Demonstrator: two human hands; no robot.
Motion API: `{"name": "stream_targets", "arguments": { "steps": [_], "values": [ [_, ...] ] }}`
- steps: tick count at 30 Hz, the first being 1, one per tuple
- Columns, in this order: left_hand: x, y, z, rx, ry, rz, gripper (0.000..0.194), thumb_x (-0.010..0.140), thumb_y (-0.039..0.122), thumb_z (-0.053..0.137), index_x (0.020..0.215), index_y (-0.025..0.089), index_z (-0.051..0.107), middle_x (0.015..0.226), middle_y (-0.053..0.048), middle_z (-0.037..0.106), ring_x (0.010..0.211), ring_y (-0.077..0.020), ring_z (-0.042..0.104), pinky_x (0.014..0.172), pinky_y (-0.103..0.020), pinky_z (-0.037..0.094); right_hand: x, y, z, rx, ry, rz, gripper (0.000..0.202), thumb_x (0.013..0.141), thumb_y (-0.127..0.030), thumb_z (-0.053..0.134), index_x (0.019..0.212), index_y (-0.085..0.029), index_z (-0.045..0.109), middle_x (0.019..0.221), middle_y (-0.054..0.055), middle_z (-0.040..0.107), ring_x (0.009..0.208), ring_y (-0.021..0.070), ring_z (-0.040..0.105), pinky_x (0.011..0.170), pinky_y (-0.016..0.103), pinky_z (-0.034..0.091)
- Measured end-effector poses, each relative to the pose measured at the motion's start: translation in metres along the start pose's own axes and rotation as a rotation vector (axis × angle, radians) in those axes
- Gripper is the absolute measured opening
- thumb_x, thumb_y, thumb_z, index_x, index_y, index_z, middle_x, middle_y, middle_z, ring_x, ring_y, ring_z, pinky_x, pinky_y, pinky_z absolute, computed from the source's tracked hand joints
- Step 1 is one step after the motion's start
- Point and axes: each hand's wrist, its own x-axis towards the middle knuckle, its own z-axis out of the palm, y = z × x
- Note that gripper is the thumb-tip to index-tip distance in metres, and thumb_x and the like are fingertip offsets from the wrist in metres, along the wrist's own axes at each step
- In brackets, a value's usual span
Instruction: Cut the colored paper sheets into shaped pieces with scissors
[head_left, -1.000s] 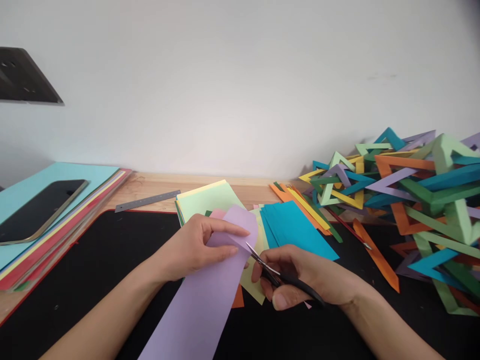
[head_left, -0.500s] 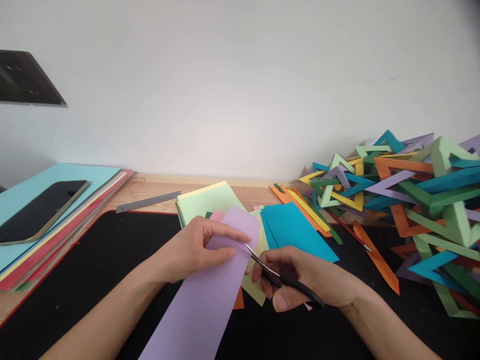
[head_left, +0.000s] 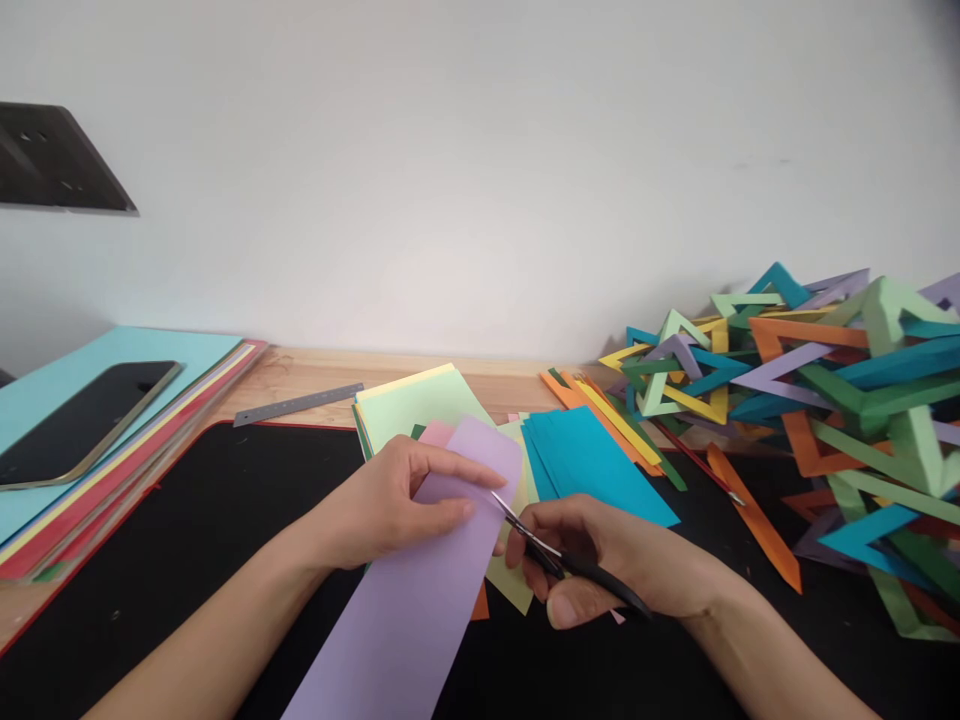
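Observation:
A long strip of lilac paper [head_left: 405,610] slants up from the bottom edge, gripped near its far end by my left hand [head_left: 397,500]. The thumb and index finger lie on top of it; the other fingers are mostly hidden underneath. My right hand [head_left: 592,560] is closed around black-handled scissors [head_left: 555,560]. Their blade tips meet the strip's right edge, close to my left index fingertip. Under and behind the strip lie a light green paper stack [head_left: 412,400], pale yellow paper [head_left: 517,580] and several blue paper pieces [head_left: 600,460].
Paper sheets [head_left: 187,345] with a phone [head_left: 82,420] on top lie at left. A metal ruler [head_left: 296,403] sits at the back of the black mat [head_left: 195,560]. Interlocked folded-paper shapes [head_left: 825,400] crowd the right, beside an orange strip [head_left: 754,520] and a red-handled tool [head_left: 694,460].
Almost nothing differs. The whole view has shifted very slightly; both hands, the lilac strip and the scissors keep nearly the same positions.

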Motion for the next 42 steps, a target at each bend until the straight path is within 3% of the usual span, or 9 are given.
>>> {"name": "stream_targets", "arguments": {
  "steps": [8, 15, 20, 27, 35, 42],
  "values": [
    [0.002, 0.002, -0.002, 0.033, -0.021, -0.004, 0.030, 0.080, 0.029, 0.059, 0.109, 0.029, 0.070, 0.095, 0.000, 0.072, 0.076, -0.0171, 0.062, 0.058, -0.021, 0.040, 0.003, 0.006, -0.005, 0.018, -0.035, 0.020, 0.046, 0.063, -0.041, 0.081, 0.097, -0.017, 0.061, 0.076, -0.001, 0.053, 0.058, 0.0076, 0.041, 0.041, 0.015, 0.025],
    [0.001, 0.001, -0.002, 0.039, -0.021, 0.030, 0.030, 0.081, 0.027, 0.059, 0.109, 0.030, 0.070, 0.102, 0.000, 0.072, 0.092, -0.0208, 0.063, 0.072, -0.025, 0.045, 0.004, 0.007, -0.006, 0.013, -0.039, -0.012, 0.044, 0.065, -0.040, 0.081, 0.093, -0.014, 0.061, 0.070, -0.002, 0.051, 0.057, 0.0067, 0.040, 0.041, 0.014, 0.025],
    [0.002, 0.001, -0.002, 0.035, -0.019, 0.018, 0.030, 0.080, 0.028, 0.060, 0.109, 0.030, 0.070, 0.099, 0.000, 0.072, 0.091, -0.0205, 0.063, 0.068, -0.023, 0.045, 0.004, 0.008, -0.005, 0.032, -0.043, -0.007, 0.042, 0.064, -0.041, 0.081, 0.089, -0.013, 0.061, 0.067, -0.003, 0.050, 0.053, 0.0051, 0.038, 0.037, 0.013, 0.024],
    [0.000, 0.001, -0.002, 0.007, -0.026, -0.007, 0.031, 0.081, 0.030, 0.059, 0.111, 0.032, 0.068, 0.091, 0.001, 0.068, 0.069, -0.0128, 0.057, 0.054, -0.019, 0.038, 0.005, 0.012, -0.009, 0.001, -0.032, 0.048, 0.043, 0.063, -0.040, 0.081, 0.092, -0.016, 0.061, 0.069, -0.003, 0.049, 0.049, 0.0049, 0.036, 0.030, 0.012, 0.025],
    [0.001, 0.001, -0.002, -0.030, -0.029, -0.014, 0.032, 0.080, 0.030, 0.061, 0.111, 0.032, 0.068, 0.090, 0.001, 0.064, 0.068, -0.0109, 0.054, 0.055, -0.017, 0.039, 0.004, 0.011, -0.008, -0.027, -0.008, 0.064, 0.047, 0.061, -0.046, 0.081, 0.091, -0.016, 0.062, 0.066, -0.004, 0.049, 0.045, 0.0029, 0.035, 0.033, 0.012, 0.025],
    [-0.001, 0.003, -0.002, -0.030, -0.024, -0.016, 0.032, 0.080, 0.029, 0.061, 0.112, 0.033, 0.068, 0.090, 0.002, 0.064, 0.067, -0.0098, 0.053, 0.054, -0.016, 0.039, 0.005, 0.011, -0.009, -0.008, -0.017, 0.048, 0.043, 0.061, -0.042, 0.082, 0.089, -0.015, 0.063, 0.064, -0.005, 0.047, 0.043, 0.0022, 0.033, 0.031, 0.012, 0.023]
  ]
}}
